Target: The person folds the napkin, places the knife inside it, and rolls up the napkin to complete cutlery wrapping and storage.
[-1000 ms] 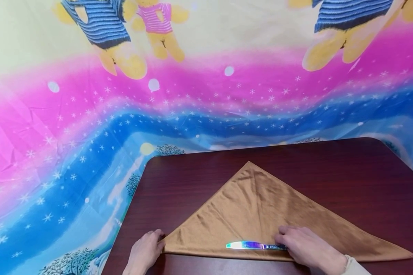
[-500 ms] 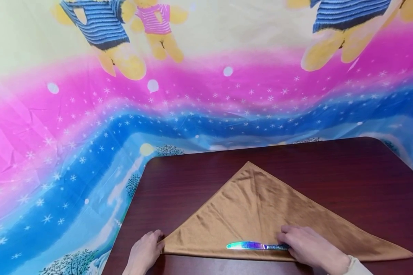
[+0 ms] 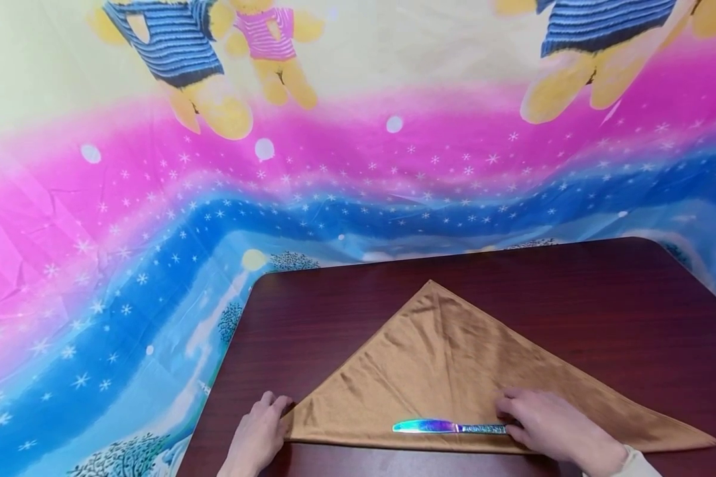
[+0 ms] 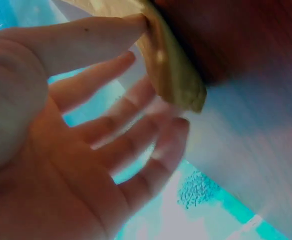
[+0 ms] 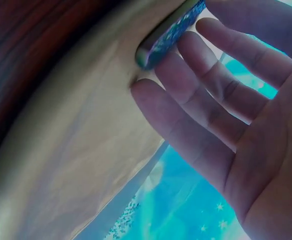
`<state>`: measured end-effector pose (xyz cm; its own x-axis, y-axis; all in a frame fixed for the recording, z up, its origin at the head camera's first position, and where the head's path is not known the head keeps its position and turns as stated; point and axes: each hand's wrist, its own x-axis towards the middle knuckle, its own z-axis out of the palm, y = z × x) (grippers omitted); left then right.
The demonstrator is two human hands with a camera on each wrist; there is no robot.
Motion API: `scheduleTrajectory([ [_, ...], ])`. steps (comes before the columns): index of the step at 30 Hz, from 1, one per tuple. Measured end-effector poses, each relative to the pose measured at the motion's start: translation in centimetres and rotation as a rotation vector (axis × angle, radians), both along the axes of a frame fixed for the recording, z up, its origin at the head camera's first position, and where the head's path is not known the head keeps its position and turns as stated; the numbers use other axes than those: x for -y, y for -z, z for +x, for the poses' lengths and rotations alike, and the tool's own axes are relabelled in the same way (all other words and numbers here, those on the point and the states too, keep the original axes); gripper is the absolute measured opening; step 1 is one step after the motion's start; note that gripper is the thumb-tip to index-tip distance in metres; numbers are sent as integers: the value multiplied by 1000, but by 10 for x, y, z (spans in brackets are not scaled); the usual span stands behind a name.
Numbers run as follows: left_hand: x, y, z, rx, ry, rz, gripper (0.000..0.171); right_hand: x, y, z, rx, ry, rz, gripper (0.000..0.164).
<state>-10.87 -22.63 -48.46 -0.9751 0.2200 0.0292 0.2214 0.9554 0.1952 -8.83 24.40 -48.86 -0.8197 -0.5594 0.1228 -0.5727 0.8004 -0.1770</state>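
A brown satin cloth napkin (image 3: 406,358), folded into a triangle, lies flat with its point toward the back. On it, close to the front edge, rests a table knife (image 3: 426,426) with an iridescent blade and a patterned handle. My right hand (image 3: 545,424) is at the handle's right end, fingertips against the handle (image 5: 173,32); the fingers look fairly straight in the right wrist view. My left hand (image 3: 256,430) is at the napkin's left corner. In the left wrist view its thumb touches the cloth (image 4: 173,70) and the other fingers are spread, some tips partly behind the corner.
Beneath everything is a dark reddish-brown table (image 3: 322,311) with rounded corners. A colourful curtain (image 3: 346,159) with bears and snowflakes hangs just behind the table and down its left side.
My right hand has slid right along the knife, baring more of its handle. The left fingers have shifted slightly at the corner. Knife and napkin have stayed in place.
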Motion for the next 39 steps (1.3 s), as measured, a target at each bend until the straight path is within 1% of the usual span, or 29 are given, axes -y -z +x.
scheduleTrajectory([
  [4, -6, 5, 1, -129, 126, 16, 40, -6, 0, 1, -20, 42, 6, 28],
  [7, -11, 7, 1, -191, 209, 22, 42, -13, 0, 3, -4, 87, 24, 26],
  [9, -14, 8, 1, -211, 257, 34, 43, -17, 0, 4, 23, 124, 42, 25],
  [11, -17, 9, 1, -209, 294, 48, 42, -21, -1, 6, 53, 173, 63, 25],
  [15, -24, 8, 3, -153, 335, 66, 37, -27, -2, 9, 84, 259, 90, 32],
  [17, -27, 7, 4, -100, 343, 58, 37, -31, -2, 10, 102, 290, 87, 38],
  [21, -32, 4, 7, 7, 356, 54, 41, -38, -2, 10, 188, 329, 81, 53],
  [24, -34, 4, 8, 61, 357, 72, 44, -44, 0, 11, 245, 343, 83, 64],
  [28, -37, 6, 8, 83, 334, 94, 42, -50, 5, 12, 328, 357, 70, 77],
  [32, -41, 8, 8, 107, 279, 111, 39, -53, 7, 9, 440, 362, 27, 82],
  [33, -42, 8, 8, 119, 265, 115, 39, -54, 7, 8, 455, 362, 20, 83],
  [36, -43, 8, 8, 134, 234, 125, 39, -55, 7, 5, 470, 359, 8, 84],
  [39, -43, 8, 7, 129, 223, 131, 39, -55, 7, 5, 437, 354, 7, 84],
])
